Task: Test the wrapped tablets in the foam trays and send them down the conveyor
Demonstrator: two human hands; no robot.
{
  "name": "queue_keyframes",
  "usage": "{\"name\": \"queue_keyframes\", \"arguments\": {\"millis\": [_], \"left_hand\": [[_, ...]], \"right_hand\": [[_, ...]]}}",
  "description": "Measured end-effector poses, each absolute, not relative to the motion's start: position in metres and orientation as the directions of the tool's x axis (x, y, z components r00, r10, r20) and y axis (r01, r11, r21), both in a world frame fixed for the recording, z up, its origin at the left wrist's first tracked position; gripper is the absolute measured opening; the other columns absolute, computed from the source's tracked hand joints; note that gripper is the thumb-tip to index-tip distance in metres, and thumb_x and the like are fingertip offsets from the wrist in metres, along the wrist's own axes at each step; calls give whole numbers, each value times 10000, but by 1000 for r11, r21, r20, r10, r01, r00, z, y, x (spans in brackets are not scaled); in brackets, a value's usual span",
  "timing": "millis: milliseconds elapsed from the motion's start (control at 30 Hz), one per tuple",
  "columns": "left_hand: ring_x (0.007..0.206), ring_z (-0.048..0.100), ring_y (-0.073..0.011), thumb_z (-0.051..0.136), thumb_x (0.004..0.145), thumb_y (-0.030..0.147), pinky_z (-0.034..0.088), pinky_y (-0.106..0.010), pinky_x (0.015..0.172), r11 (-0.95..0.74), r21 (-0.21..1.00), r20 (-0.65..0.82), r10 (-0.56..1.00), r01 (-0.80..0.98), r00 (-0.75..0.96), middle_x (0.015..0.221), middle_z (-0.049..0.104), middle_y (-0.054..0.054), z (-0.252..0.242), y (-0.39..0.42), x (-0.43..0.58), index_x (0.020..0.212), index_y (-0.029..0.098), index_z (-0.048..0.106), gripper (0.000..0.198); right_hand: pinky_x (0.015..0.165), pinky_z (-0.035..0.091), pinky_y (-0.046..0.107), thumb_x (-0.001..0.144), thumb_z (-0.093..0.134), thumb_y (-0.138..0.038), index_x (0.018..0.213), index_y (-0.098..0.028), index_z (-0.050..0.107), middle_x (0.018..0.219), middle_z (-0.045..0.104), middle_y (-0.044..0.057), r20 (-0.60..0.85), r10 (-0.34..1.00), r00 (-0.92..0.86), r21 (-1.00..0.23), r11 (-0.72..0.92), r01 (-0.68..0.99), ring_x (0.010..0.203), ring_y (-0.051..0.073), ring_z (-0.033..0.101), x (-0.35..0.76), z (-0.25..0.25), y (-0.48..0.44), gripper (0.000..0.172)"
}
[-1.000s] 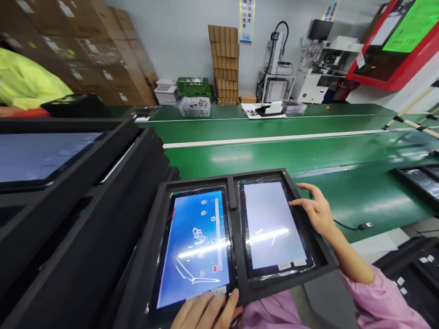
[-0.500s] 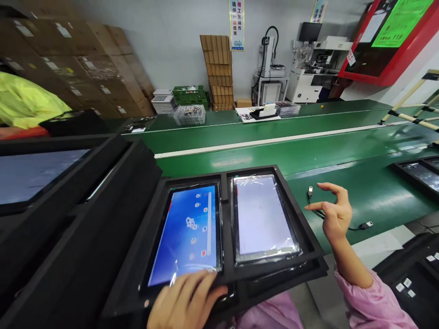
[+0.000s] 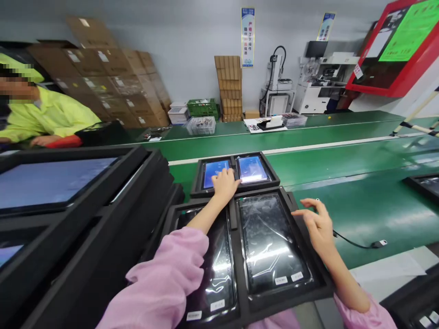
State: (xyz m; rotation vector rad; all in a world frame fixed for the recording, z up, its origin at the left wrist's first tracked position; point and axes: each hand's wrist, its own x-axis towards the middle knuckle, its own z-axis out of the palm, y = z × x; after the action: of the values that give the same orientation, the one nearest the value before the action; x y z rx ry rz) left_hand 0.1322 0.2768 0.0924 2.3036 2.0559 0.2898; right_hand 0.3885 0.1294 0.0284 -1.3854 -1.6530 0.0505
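My left hand (image 3: 224,186) reaches forward to a black foam tray (image 3: 197,188) on the green bench, its fingers closed over the near edge and the middle divider. In that tray lie two lit tablets, the left one (image 3: 211,176) partly behind my fingers and the right one (image 3: 253,169) showing a blue screen. Nearer me is a second foam tray (image 3: 236,237) with two dark, film-wrapped tablets bearing white labels; my left forearm crosses the left tablet (image 3: 219,269), beside the right tablet (image 3: 270,242). My right hand (image 3: 317,224) hovers by this tray's right edge, thumb and forefinger apart, holding nothing.
A tall stack of black trays (image 3: 137,183) stands at the left. A black cable (image 3: 356,243) lies on the green bench (image 3: 360,196) at right, with another tray (image 3: 425,185) beyond. A co-worker in yellow (image 3: 65,114) is at far left.
The tray of lit tablets has moved away from me onto the bench with my left hand, uncovering the tray of dark tablets. My right hand has shifted slightly left.
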Motion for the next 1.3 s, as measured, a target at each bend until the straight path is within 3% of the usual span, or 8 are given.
{"name": "queue_keyframes", "arguments": {"millis": [133, 333, 467, 633, 833, 1100, 1200, 1300], "left_hand": [[1190, 619, -233, 286, 1059, 376, 463, -353, 960, -210, 152, 91, 976, 966, 198, 1269, 658, -121, 105, 270, 143, 1292, 203, 545, 388], [942, 714, -304, 478, 913, 132, 530, -378, 812, -179, 83, -204, 960, 980, 192, 948, 737, -172, 98, 232, 91, 967, 115, 727, 255], [1097, 666, -249, 407, 853, -13, 499, -339, 917, -237, 119, -242, 935, 964, 260, 1246, 684, -122, 79, 211, 69, 1237, 199, 679, 516], [1161, 599, -269, 419, 980, 229, 440, -412, 995, -210, 145, -170, 958, 967, 233, 1269, 651, -82, 66, 206, 72, 1208, 257, 677, 345], [1108, 598, -280, 597, 878, 313, 390, -460, 989, -149, 166, -115, 979, 975, 170, 1100, 679, -64, 62, 206, 76, 982, 244, 698, 160], [1114, 602, -276, 556, 844, 214, 398, -438, 963, -128, 173, -87, 986, 977, 144, 1107, 693, -67, 60, 205, 84, 951, 227, 670, 157], [1148, 614, -258, 591, 876, 280, 415, -405, 986, -146, 181, -135, 976, 973, 172, 1186, 701, -61, 66, 207, 71, 1105, 236, 649, 241], [1167, 633, -299, 528, 944, 368, 435, -425, 996, -120, 150, -214, 965, 981, 151, 1224, 699, -121, 76, 208, 49, 1130, 194, 665, 289]], "right_hand": [[874, 520, 439, 956, 457, -327, 1055, -248, 720, 1088, 621, 101, 445, 890, -101, -474, 329, 817, 1021, 264, 603, 386, 9, 126, 292], [738, 477, 388, 843, 416, -57, 1125, -150, 726, 1015, 581, 165, 200, 975, -100, -152, 132, 980, 935, 282, 541, 372, 14, 160, 429], [698, 420, 370, 825, 438, -31, 948, -154, 762, 1028, 569, 181, 124, 992, -16, -44, 22, 999, 959, 296, 522, 359, 26, 180, 368], [720, 431, 394, 807, 460, -40, 1050, -153, 766, 1061, 568, 185, 173, 984, 35, -85, -20, 996, 980, 312, 514, 356, 22, 179, 407], [749, 448, 395, 861, 420, -80, 1051, -165, 778, 1085, 555, 180, 231, 973, 29, -127, 1, 992, 957, 292, 507, 362, 14, 171, 414], [819, 489, 416, 763, 442, -51, 1171, -169, 745, 1060, 527, 152, 213, 975, 59, -290, 6, 957, 978, 289, 496, 369, 5, 186, 521], [841, 487, 408, 727, 438, -28, 1116, -218, 767, 1030, 520, 124, 127, 989, 78, -383, -24, 924, 990, 272, 501, 375, 3, 193, 543], [816, 474, 414, 779, 435, -54, 1150, -253, 748, 1074, 536, 133, 110, 992, 61, -358, -18, 933, 1012, 287, 495, 372, 10, 201, 525]]}}
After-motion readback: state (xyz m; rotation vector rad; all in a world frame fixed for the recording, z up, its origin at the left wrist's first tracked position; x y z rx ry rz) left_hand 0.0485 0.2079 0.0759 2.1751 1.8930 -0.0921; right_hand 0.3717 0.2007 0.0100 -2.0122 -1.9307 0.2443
